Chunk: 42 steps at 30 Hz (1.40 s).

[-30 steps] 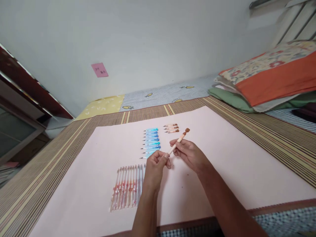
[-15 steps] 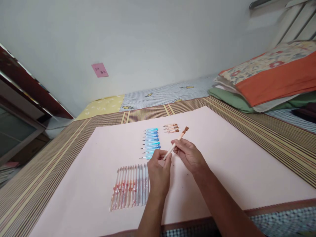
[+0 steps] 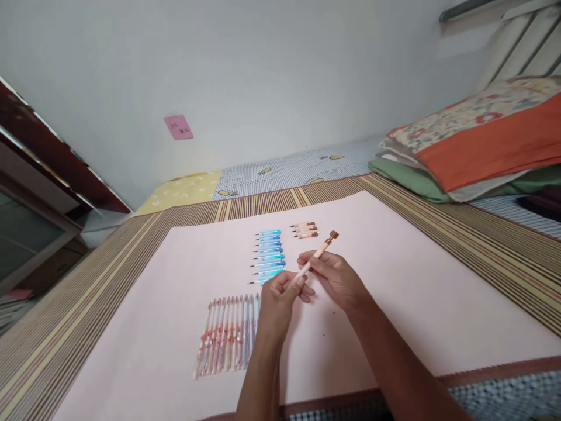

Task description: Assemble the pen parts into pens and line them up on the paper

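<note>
Between my two hands is a cream pen (image 3: 316,255) with a brown, block-shaped top, tilted up to the right. My left hand (image 3: 283,295) pinches its lower end, and my right hand (image 3: 337,278) grips it around the middle. Just beyond lie a few short cream-and-brown pens (image 3: 305,230) in a small stack. Left of them a column of blue pens (image 3: 269,251) points leftward. Nearer to me, a row of long clear pens with pinkish and bluish parts (image 3: 225,333) lies side by side, its right end partly behind my left arm.
Everything lies on a large pale pink sheet (image 3: 144,310) over a striped mat (image 3: 87,292). Folded bedding (image 3: 486,140) is piled at the right. A pink note (image 3: 178,127) is stuck on the wall. Two tiny dark specks lie near my right forearm.
My left hand has shifted slightly down the pen and its fingers have spread beneath it. The pen's brown top has moved slightly right and down.
</note>
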Tool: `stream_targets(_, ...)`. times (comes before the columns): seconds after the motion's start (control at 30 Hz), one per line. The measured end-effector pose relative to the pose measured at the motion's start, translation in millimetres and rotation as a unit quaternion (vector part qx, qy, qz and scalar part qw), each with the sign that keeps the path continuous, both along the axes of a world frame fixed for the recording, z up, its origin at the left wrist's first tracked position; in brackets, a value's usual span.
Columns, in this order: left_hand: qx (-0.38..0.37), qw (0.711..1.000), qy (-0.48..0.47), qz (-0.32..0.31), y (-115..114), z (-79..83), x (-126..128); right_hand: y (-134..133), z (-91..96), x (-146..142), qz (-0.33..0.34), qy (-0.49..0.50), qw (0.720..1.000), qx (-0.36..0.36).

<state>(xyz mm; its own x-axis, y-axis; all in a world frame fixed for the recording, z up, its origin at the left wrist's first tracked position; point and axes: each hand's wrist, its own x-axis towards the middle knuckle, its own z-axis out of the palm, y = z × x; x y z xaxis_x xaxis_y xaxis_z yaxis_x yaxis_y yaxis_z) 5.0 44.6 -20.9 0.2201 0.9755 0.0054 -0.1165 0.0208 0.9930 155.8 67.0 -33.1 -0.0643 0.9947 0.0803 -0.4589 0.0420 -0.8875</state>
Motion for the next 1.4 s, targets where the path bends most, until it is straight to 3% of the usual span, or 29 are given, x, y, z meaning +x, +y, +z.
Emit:
stream_targets(0.1, -0.055, 0.993, -0.064, -0.077, -1, 1.7, -1, 0, 0.2, 0, 0.03, 0.029, 0.999, 0.009)
stream_targets(0.2, -0.069, 0.99, -0.082, -0.088, -1, 1.2, 1, -1, -0.4, 1, 0.02, 0.029, 0.999, 0.003)
stream_targets(0.33, 0.037, 0.997, 0.068, 0.012, -3, 0.4, 3, 1, -4.6, -3, 0.012, 0.031, 0.999, -0.009)
stream_targets(0.43, 0.176, 0.952, 0.219, 0.125, -6, 0.2, 4, 2, -5.2, -10, -0.021, 0.029, 0.999, -0.021)
stream_targets(0.53, 0.24, 0.919, 0.254, 0.181, -8, -0.9, 6, 2, -1.9, -17, -0.063, 0.033, 0.997, -0.042)
stream_targets(0.6, 0.199, 0.935, 0.222, 0.192, -8, -1.5, 8, 1, 0.0, -19, -0.062, 0.05, 0.995, -0.051)
stream_targets(0.7, 0.095, 0.977, 0.101, 0.16, -7, -1.0, 11, 1, -0.1, -21, -0.021, 0.086, 0.995, -0.05)
stream_targets(0.83, 0.057, 0.989, -0.017, 0.135, -3, 0.7, 11, 1, -1.8, -18, 0.05, 0.112, 0.992, -0.028)
stream_targets(1.17, -0.069, 0.982, -0.143, 0.1, 0, 2.9, 8, 2, -1.2, -3, -0.025, 0.0, 1.0, -0.018)
stream_targets(1.4, -0.007, 0.991, -0.094, 0.098, 0, 1.5, 7, 1, -5.2, -13, -0.109, -0.062, 0.992, 0.011)
